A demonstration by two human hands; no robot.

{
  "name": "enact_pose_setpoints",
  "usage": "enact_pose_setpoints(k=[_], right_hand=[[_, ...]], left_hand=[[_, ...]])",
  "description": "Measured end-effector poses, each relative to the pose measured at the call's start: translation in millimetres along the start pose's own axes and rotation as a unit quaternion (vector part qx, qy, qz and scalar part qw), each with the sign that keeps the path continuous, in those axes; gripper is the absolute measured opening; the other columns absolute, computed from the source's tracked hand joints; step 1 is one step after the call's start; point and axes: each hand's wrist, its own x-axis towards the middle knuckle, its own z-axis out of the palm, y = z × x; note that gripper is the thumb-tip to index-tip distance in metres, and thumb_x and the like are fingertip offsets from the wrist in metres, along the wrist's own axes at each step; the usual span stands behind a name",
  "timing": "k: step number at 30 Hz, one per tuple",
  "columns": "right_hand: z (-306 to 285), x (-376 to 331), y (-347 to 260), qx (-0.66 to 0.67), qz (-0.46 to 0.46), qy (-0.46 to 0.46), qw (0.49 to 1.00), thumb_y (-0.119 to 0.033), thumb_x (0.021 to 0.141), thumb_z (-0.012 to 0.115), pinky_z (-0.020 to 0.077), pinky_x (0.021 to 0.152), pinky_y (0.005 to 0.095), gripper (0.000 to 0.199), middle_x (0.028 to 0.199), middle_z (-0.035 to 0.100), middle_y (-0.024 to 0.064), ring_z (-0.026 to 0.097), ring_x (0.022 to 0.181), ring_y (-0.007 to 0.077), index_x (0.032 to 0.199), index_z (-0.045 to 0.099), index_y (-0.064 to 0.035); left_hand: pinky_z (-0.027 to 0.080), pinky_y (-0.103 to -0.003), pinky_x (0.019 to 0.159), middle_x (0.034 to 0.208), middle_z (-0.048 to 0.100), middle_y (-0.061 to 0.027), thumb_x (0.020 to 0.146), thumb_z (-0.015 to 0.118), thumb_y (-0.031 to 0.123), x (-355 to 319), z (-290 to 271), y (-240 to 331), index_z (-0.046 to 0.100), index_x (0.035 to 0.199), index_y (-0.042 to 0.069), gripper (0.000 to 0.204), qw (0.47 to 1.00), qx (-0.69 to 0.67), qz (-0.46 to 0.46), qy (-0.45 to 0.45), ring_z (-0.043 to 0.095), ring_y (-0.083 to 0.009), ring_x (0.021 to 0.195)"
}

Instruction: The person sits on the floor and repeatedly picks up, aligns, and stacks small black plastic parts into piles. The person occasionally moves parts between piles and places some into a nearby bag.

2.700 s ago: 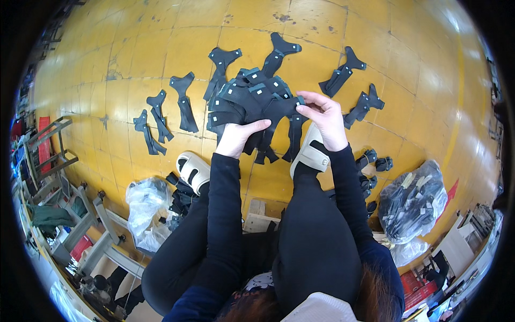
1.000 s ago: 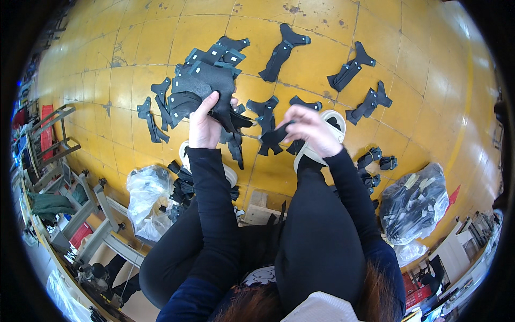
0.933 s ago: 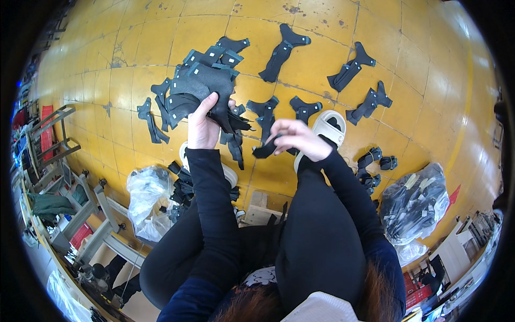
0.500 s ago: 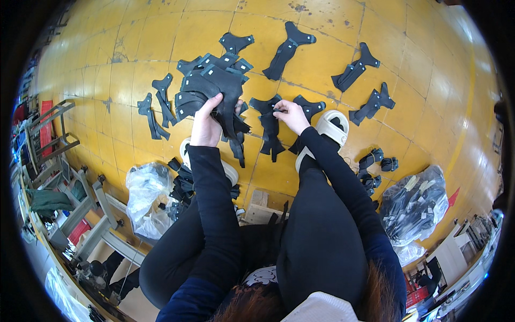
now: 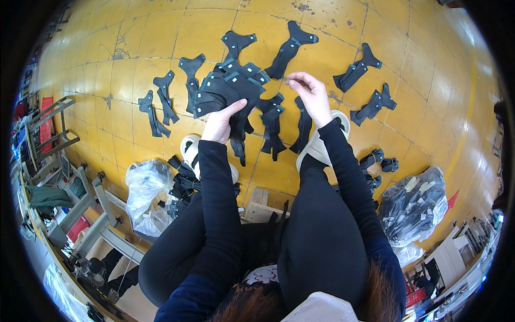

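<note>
My left hand (image 5: 219,124) is closed on a fanned stack of dark fabric pieces (image 5: 228,92), each with a small white tag near its end; the thumb lies on top and the fingers are hidden beneath. To the right, my right hand (image 5: 310,94) hovers over the floor with bent fingers slightly apart and nothing visible in them. Just right of the stack lies a small pile of dark fabric pieces (image 5: 272,126), with another piece (image 5: 303,126) partly below my right wrist. Beyond the stack lies a Y-shaped piece (image 5: 236,44).
More dark pieces lie in separate piles on the yellow tiled floor, at left (image 5: 165,96), far middle (image 5: 289,51) and right (image 5: 357,72). A clear plastic bag (image 5: 147,196) stands by my left leg, a filled bag (image 5: 416,206) by my right. Tied black bundles (image 5: 371,158) lie nearby.
My right hand has let go of the piece on the pile right of the stack and moved up and right. My left hand has shifted slightly right with the stack.
</note>
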Motion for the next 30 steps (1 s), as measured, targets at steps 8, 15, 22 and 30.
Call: enact_pose_setpoints(k=[8,15,22,30], right_hand=[[8.1,-5.7,3.2,-0.133,0.012,-0.136,0.982,-0.010,0.087,0.062,0.0472,0.082,0.0268,0.016,0.094,0.068,0.0055,0.063,0.089,0.0151,0.100,0.065,-0.0019],[20.4,-30.4,76.0,-0.459,-0.128,-0.190,0.858,-0.015,0.073,0.071,0.0405,0.089,0.0377,0.031,0.100,0.057,0.0044,0.051,0.104,0.0245,0.102,0.062,-0.0123],[20.1,-36.0,87.0,-0.454,-0.143,-0.168,0.863,-0.012,0.070,0.074,0.0404,0.085,0.0368,0.027,0.093,0.052,0.0037,0.050,0.099,0.0235,0.094,0.061,-0.0113],[10.9,-43.9,58.3,-0.268,-0.039,-0.300,0.915,-0.011,0.078,0.067,0.0483,0.078,0.0363,0.013,0.086,0.065,0.0067,0.062,0.086,0.0263,0.088,0.063,-0.0039]], left_hand=[[0.047,-0.030,0.087,0.103,0.066,-0.0072,0.079,0.068,0.002,1.4,-4.9,0.1,0.062,0.109,0.000,0.030,1.000,0.010,-0.018,0.014,0.061,-0.0173,0.099],[0.046,-0.028,0.084,0.101,0.066,-0.0079,0.080,0.068,0.006,0.2,-1.0,8.2,0.065,0.100,-0.001,0.022,1.000,0.013,-0.007,0.027,0.062,-0.0167,0.094],[0.047,-0.029,0.084,0.100,0.066,-0.0094,0.080,0.066,0.005,-2.8,-0.3,11.0,0.066,0.097,-0.003,0.019,0.999,-0.007,-0.030,0.024,0.063,-0.0178,0.091],[0.047,-0.030,0.084,0.099,0.067,-0.0095,0.081,0.061,0.005,3.7,-20.3,3.2,0.064,0.101,-0.003,0.022,1.000,-0.020,-0.022,0.000,0.063,-0.0190,0.090]])
